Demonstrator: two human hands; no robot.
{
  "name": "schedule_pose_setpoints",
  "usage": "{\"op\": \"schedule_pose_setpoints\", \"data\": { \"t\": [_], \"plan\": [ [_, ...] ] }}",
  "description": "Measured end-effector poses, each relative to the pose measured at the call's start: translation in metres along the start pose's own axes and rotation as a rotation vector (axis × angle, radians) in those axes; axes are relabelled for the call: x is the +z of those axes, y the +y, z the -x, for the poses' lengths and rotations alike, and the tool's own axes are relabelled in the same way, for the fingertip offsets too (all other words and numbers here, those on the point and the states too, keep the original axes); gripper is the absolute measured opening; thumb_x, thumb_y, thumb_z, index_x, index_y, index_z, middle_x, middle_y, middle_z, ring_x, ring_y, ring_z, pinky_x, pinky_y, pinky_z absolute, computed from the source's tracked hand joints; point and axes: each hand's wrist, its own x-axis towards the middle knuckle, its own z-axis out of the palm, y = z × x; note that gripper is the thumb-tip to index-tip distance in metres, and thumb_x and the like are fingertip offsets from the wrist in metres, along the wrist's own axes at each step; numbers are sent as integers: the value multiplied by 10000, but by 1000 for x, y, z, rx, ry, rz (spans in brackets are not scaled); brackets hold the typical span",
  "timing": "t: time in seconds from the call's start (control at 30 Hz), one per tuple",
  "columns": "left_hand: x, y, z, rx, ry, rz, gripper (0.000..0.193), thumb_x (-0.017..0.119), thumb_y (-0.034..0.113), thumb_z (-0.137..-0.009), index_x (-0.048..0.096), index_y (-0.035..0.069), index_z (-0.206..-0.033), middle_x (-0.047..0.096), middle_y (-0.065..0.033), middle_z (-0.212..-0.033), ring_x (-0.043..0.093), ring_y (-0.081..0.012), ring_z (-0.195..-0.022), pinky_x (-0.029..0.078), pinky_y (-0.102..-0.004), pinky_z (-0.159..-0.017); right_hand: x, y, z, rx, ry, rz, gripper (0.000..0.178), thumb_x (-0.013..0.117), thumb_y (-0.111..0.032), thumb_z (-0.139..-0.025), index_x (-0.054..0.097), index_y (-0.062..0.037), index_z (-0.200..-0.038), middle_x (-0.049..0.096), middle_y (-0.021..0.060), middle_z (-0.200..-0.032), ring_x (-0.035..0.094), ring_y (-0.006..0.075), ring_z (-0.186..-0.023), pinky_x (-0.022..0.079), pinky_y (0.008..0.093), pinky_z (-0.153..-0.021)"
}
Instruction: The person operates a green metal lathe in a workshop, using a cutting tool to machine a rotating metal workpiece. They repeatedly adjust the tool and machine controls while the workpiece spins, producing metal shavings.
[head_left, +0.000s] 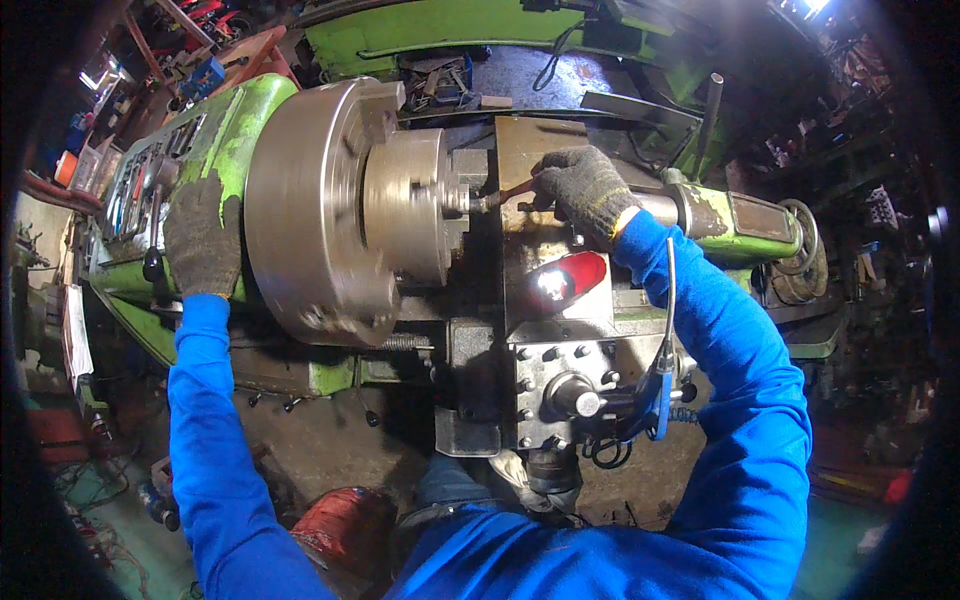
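The big steel lathe chuck (318, 215) has a streaked, blurred surface, and a smaller round jawed piece (405, 208) sits against its right face. My gloved left hand (203, 238) lies flat, fingers outstretched, on the green headstock (258, 112) left of the chuck. Beside it stands a lever with a black knob (153, 265). Over the carriage, my gloved right hand (583, 188) is closed round a thin reddish-brown stick (516, 191). The stick's tip points left, close to the small stepped end (458, 200) at the jawed piece's centre; whether they touch I cannot tell.
A red flashlight (570, 280) shines on the carriage below my right hand. Nearer me is the bolted square tool post (566, 395) with a blue-handled item and cable beside it. The green tailstock (745, 215) with its handwheel (800, 238) stands right. Loose tools lie on the headstock.
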Motion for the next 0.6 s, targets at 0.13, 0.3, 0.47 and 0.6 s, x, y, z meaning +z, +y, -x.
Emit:
{"op": "schedule_pose_setpoints", "data": {
  "t": [0.13, 0.3, 0.47, 0.6],
  "plan": [
    [-4, -1, -2, 1, -7, 45, 461, 603, 350, -1011, 608, 100, -1398, 632, -156, -1349, 555, -361, -1293, 426, -511, -1094, -7, 6, -1, -282, -13, 379, 225, 769, -208, -842, 805, -82, -1025, 757, 108, -989, 751, 260, -893, 591, 366, -810],
    [-2, 1, -1, -11, 3, 33, 461, 613, 343, -1004, 608, 96, -1394, 630, -152, -1343, 552, -356, -1293, 430, -505, -1089, -8, 3, -4, -198, -70, 377, 215, 780, -224, -840, 811, -100, -1013, 759, 87, -1004, 749, 241, -879, 595, 364, -809],
    [-2, -1, -2, -3, 11, 34, 456, 622, 334, -1000, 615, 103, -1393, 632, -152, -1341, 558, -357, -1284, 436, -507, -1081, -2, 4, 1, -37, -12, 85, 199, 759, -198, -845, 810, -92, -1006, 755, 81, -983, 749, 229, -870, 594, 366, -788],
    [1, -5, 3, 0, 27, 27, 463, 627, 335, -996, 613, 109, -1400, 633, -155, -1339, 565, -361, -1277, 443, -507, -1075, -9, -20, 11, 67, 46, -15, 200, 722, -192, -870, 805, -84, -1017, 754, 73, -968, 748, 224, -869, 594, 365, -774]
  ]
}}
